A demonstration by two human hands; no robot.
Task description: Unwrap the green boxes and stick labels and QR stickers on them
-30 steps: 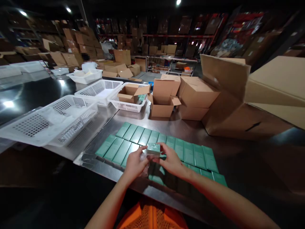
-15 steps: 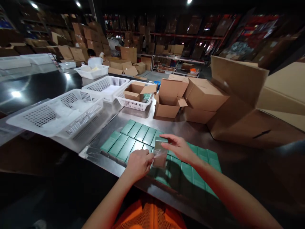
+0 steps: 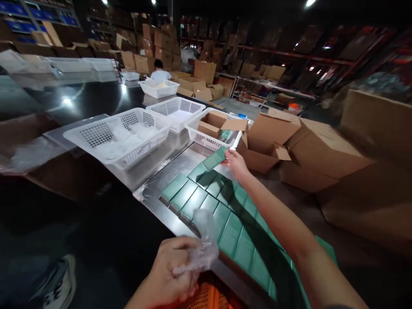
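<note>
At a steel packing table (image 3: 180,165), the right hand (image 3: 236,163) pinches a green box (image 3: 215,158) beyond the laid-out rows while the left hand (image 3: 174,274) clutches crumpled plastic wrap (image 3: 201,244); that fingertip hold could let it slip.

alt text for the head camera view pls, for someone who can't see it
A person's right hand holds a green box out over rows of flat green boxes on a steel table, while the left hand grips crumpled clear plastic wrap near an orange crate. White perforated baskets and open cardboard cartons stand behind.
</note>
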